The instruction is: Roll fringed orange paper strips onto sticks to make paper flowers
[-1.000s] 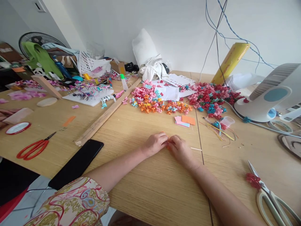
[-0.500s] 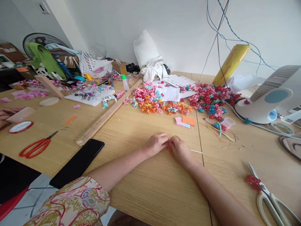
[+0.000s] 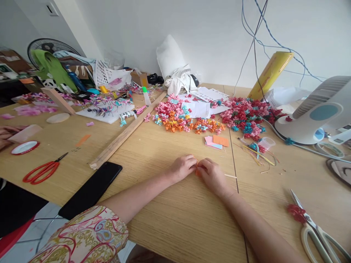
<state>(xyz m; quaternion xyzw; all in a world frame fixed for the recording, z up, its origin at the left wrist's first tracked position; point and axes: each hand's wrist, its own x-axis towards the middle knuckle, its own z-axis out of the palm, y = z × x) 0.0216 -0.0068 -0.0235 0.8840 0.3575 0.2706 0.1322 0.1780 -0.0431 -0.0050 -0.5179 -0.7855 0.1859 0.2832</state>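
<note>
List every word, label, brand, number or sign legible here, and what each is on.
None can be read with certainty.
White sheet behind the flowers: dark marks, too small.
Yellow roll: faint reddish print, too blurred.
Black-and-white item by the wooden bar: markings, too small.
Brown box at far left: pale label, blurred.
Orange piece between left hand and right hand: no lettering visible.

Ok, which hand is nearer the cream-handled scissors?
Right. The right hand is left of the scissors; the left hand is farther left, beyond it.
</note>
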